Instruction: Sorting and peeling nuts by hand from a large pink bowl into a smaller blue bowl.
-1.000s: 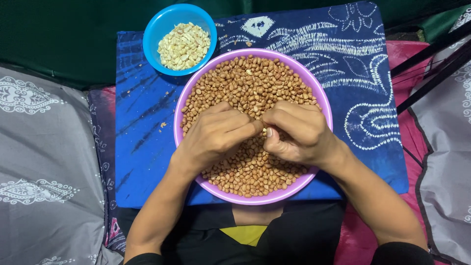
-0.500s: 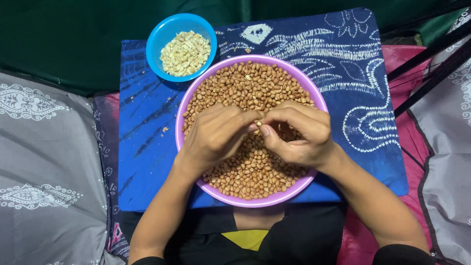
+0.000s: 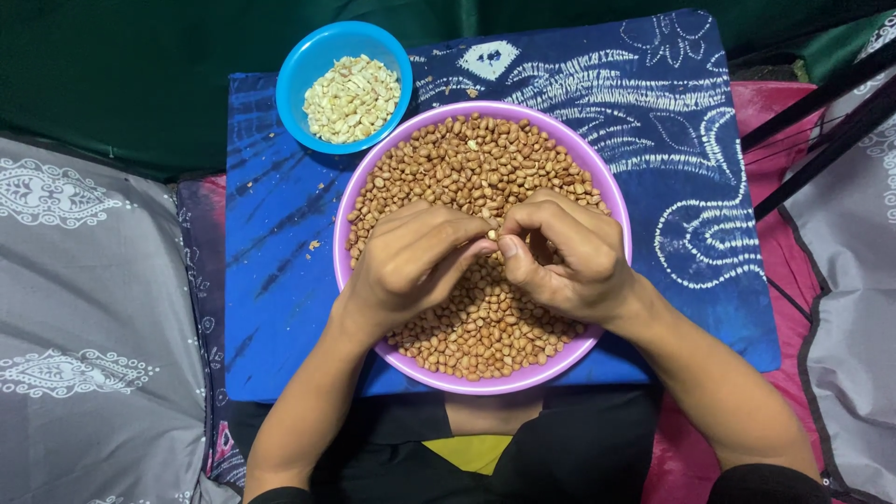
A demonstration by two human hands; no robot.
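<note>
Left hand (image 3: 411, 261) and right hand (image 3: 569, 257) pinch one small pale peanut (image 3: 492, 235) between fingertips. Brown-skinned peanuts (image 3: 476, 168) fill the purple bowl (image 3: 347, 187); a blue bowl (image 3: 297, 70) sits at eleven o'clock.

Surface: I see a blue cloth-covered board (image 3: 280, 280) with white tie-dye patterns, lying under my grip.
Directly beneath the grip: a purple bowl (image 3: 355, 177) of brown-skinned peanuts sits on the cloth.
Up and left of the grip: a small blue bowl (image 3: 303, 56) of pale peeled peanuts, beside the purple rim.
Left of the grip: skin crumbs (image 3: 313, 245) lie scattered.
</note>
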